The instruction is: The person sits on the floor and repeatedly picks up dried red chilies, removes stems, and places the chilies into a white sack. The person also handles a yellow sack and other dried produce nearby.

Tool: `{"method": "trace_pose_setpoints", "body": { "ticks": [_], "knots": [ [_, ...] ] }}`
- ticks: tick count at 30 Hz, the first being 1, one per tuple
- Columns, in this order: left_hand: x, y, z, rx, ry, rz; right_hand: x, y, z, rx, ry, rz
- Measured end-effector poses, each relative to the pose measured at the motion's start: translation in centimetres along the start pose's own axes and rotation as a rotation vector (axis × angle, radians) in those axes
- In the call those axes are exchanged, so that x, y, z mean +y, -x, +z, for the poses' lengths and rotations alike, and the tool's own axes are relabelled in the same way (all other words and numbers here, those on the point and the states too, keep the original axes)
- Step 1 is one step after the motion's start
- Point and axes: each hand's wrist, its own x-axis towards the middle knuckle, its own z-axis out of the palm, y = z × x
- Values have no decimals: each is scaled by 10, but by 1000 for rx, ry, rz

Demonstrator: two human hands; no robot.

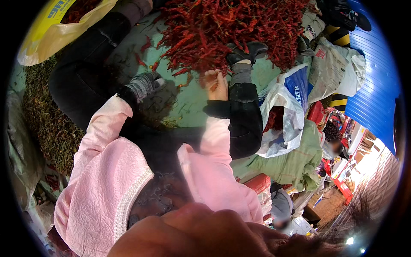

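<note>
A large heap of dried red chili peppers (224, 29) lies on the pale green floor (189, 110) before me. My right hand (217, 86) is bare, at the near edge of the heap beside my ankle, with its fingers bent. A reddish blur shows by its fingers, and I cannot tell whether a pepper is in them. My left hand (144, 85) wears a grey striped glove that leaves the fingertips bare. It hangs over the floor near my bent leg, and its inner side is hidden. A few loose peppers (155, 66) lie between it and the heap.
Left lies a mound of dry stems (45, 112) beside a yellow-and-white bag (48, 35) holding peppers. A white-and-blue sack (284, 109) containing peppers stands right of my knee, next to a green woven sack (289, 154). Other people (282, 202) are at the right.
</note>
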Motion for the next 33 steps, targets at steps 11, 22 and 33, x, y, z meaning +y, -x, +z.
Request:
{"method": "trace_pose_setpoints", "body": {
  "ticks": [11,22,33],
  "knots": [
    [8,10,31,-370,604,-181,95,39,34,-24,197,49],
    [-51,-40,85,-685,339,-357,109,65,45,40,1200,-273],
    [2,10,20,-256,873,-280,99,51,22,100,76,83]
  ]
}}
